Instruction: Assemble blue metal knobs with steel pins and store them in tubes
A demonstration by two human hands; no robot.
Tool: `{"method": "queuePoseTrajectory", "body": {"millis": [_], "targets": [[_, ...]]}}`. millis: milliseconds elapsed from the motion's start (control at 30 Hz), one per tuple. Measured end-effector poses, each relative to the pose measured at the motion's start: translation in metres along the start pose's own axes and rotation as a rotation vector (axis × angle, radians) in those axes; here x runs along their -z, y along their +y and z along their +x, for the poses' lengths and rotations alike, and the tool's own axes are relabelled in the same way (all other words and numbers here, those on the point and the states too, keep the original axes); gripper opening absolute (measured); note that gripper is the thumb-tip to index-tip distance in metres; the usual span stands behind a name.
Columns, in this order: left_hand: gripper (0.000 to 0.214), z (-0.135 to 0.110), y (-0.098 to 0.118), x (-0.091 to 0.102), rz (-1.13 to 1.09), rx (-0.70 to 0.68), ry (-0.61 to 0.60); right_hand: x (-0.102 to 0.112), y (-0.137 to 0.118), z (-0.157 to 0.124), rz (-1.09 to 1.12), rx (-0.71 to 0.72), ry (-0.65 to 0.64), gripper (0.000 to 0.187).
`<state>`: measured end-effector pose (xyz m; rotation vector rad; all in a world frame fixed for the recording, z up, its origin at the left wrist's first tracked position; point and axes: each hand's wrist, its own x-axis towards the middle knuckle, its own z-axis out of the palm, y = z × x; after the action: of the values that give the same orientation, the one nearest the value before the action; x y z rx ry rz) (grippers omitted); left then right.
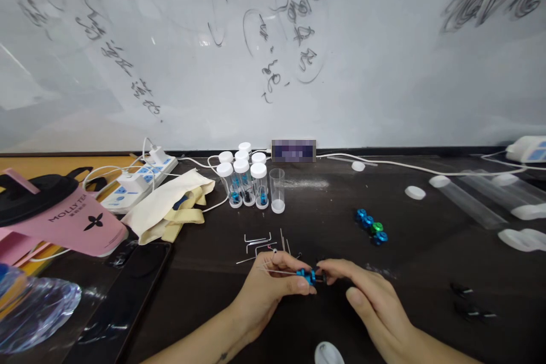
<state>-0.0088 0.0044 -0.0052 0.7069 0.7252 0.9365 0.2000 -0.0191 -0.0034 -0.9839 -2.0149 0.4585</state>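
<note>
My left hand (271, 281) pinches a small blue metal part (305, 276) between thumb and fingers. A thin metal rod (279, 271) runs back from that part across the hand. On its right side the part has a black end (321, 278). My right hand (375, 290) is beside this end, its fingertips at or against it and its thumb held apart. Just beyond my left hand lie several L-shaped hex keys (258, 242) and thin straight pins (285, 240). A row of blue and green metal parts (372, 226) lies farther off to the right.
Clear tubes with white caps (259, 185) stand at the back, beside an uncapped tube (277, 190). More tubes (469, 200) lie at right, near small black pieces (471, 307). At left are a pink cup (81, 216), cloth pouch (157, 210) and power strip (140, 182).
</note>
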Motion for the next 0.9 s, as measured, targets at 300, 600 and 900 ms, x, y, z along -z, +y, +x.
{"method": "queuePoseTrajectory", "body": {"millis": [300, 600, 900], "targets": [[0.021, 0.0001, 0.0, -0.0003, -0.012, 0.004, -0.001, 0.0004, -0.0011, 0.0029, 0.009, 0.026, 0.006, 0.035], [0.02, 0.0017, -0.0007, 0.0006, -0.001, -0.008, -0.019, 0.0003, -0.0017, 0.0028, 0.012, 0.016, 0.005, 0.035], [0.02, 0.0018, -0.0001, 0.0001, -0.007, -0.006, -0.016, -0.0001, 0.0, 0.0025, 0.057, 0.021, -0.042, 0.038]]}}
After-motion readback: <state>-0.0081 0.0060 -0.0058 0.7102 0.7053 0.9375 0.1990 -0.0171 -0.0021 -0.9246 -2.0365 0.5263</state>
